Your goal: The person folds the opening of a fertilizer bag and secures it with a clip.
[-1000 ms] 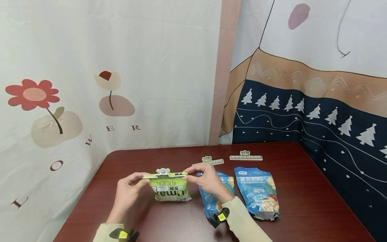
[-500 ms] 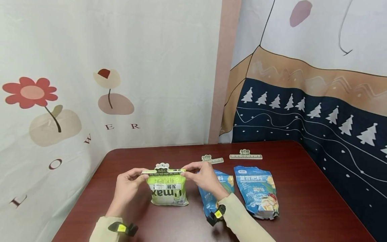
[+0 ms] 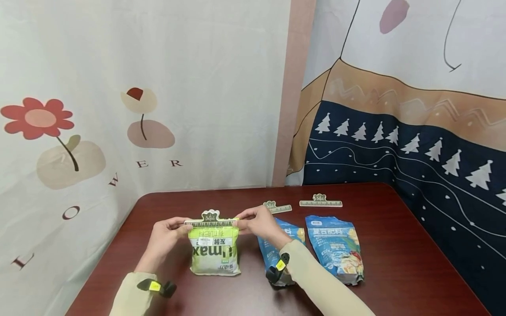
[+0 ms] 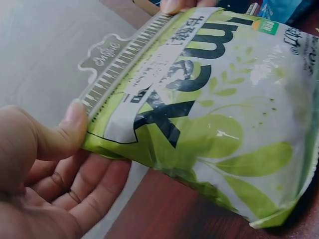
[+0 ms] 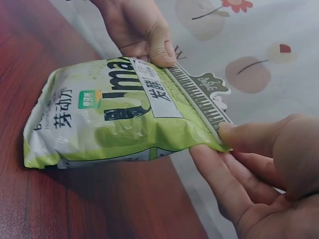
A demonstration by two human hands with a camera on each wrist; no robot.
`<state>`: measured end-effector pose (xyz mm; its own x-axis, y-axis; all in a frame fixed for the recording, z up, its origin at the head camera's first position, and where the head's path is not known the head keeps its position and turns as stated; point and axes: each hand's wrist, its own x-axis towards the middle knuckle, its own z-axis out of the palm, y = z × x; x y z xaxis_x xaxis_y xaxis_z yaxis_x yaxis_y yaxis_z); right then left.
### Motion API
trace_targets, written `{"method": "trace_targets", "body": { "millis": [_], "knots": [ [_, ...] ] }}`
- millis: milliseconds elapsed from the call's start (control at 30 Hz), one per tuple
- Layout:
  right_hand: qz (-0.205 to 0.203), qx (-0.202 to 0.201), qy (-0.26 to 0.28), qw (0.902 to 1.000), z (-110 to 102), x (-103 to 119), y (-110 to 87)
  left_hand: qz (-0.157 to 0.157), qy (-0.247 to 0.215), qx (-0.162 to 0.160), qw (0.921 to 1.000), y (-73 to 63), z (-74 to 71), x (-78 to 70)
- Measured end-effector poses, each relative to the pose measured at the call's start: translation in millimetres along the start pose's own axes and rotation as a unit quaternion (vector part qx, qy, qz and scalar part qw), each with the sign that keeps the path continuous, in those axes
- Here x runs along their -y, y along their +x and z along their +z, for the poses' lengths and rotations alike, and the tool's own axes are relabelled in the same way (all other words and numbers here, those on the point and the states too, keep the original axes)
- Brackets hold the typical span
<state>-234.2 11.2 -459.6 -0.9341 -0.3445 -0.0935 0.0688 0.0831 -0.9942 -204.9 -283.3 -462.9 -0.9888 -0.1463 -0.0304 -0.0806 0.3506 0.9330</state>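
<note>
- Green snack bag [image 3: 215, 251] is standing on the bench [image 3: 395, 245], bottom edge down on the wood, with a ruler-style sealing clip [image 3: 211, 220] running along its top edge.
- Our left hand [image 3: 166, 235] pinches the left end of that clip between thumb and curled fingers, and our right hand [image 3: 257, 224] pinches the right end the same way, so both hands are closed on the clip-and-bag top.
- From the left wrist view, the thumb [image 4: 70, 127] sits right on the clip's corner with the other fingers underneath. Looks like a decent grip to us.
- To do this bit well, we'd say squeeze evenly from both ends so the clip stays parallel to the bag's edge, not skewed.
- We'd also keep the bag's folded top flat inside the clip; in the right wrist view the film bunches a little near our thumb [image 5: 249, 134], which might leave a gap.
- Two blue bags [image 3: 334, 252] lie flat just to the right, and two spare clips [image 3: 320, 202] sit behind them, well clear of our hands.
</note>
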Motion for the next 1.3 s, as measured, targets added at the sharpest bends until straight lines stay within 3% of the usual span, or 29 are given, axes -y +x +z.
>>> {"method": "trace_targets", "body": {
  "millis": [333,600,767,1167,1300],
  "knots": [
    [0.065,0.018,0.018,0.9976,0.8,-7.1,19.6,-0.058,-0.017,0.049,0.997,8.8,-1.6,6.6],
    [0.095,0.026,0.004,0.9951,6.6,-19.7,36.8,-0.1,-0.017,0.056,0.9933,14.3,-0.6,19.3],
    [0.114,0.012,-0.016,0.9932,7.1,-23.1,45.2,-0.105,-0.022,0.058,0.9926,21.0,3.6,25.0],
    [0.135,0.003,-0.049,0.9896,9.3,-31.2,54.1,-0.098,0.028,0.063,0.9928,27.3,13.3,27.7],
    [0.131,0.028,-0.045,0.99,4.5,-29.9,51.8,-0.104,0.051,0.06,0.9915,25.1,13.7,22.7]
  ]
}}
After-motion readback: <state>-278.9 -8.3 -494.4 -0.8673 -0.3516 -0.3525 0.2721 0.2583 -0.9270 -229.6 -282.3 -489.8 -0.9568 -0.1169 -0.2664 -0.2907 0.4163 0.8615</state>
